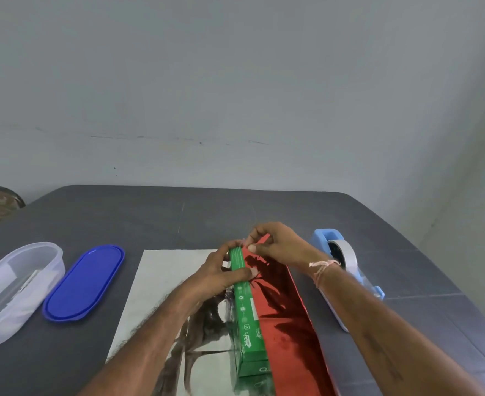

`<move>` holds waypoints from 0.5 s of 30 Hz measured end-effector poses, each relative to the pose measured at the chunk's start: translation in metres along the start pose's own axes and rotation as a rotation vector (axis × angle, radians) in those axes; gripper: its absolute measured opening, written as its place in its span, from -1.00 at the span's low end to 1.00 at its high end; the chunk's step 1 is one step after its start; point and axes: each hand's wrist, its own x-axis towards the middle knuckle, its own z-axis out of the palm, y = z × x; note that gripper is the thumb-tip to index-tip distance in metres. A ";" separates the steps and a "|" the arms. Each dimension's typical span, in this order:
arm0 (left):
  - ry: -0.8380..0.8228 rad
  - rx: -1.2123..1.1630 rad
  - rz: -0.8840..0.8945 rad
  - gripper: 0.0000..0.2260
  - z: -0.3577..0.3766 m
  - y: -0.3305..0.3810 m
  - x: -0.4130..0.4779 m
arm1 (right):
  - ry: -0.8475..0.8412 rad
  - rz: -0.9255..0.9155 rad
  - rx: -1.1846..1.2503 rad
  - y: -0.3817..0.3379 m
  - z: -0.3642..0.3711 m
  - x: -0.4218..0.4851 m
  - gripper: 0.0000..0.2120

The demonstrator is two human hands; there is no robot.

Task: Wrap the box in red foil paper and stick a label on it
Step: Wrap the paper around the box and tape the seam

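A long green box (248,318) lies lengthwise on a sheet of foil paper, whose silver underside (161,295) faces up on the left. The sheet's red side (287,324) is folded up over the box's right flank. My left hand (224,274) grips the box near its far end, thumb pressing the foil edge against the top. My right hand (272,242) pinches the far corner of the red foil at the box's far end. A cord bracelet circles my right wrist.
A blue tape dispenser (341,261) with a white roll stands right of the foil. At the left, on the dark grey table (264,207), lie a blue oval lid (84,282) and a clear oval container (12,290). A wall rises behind the table.
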 end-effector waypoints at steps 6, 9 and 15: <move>-0.017 -0.002 0.007 -0.35 -0.002 -0.004 0.004 | 0.010 0.003 -0.086 0.002 0.004 0.008 -0.97; -0.010 -0.012 0.006 -0.33 -0.002 -0.006 0.006 | 0.032 -0.006 -0.098 0.002 0.007 0.009 -0.98; -0.010 -0.031 0.016 -0.35 0.000 -0.007 0.007 | 0.080 -0.005 -0.133 0.007 0.014 0.011 -0.96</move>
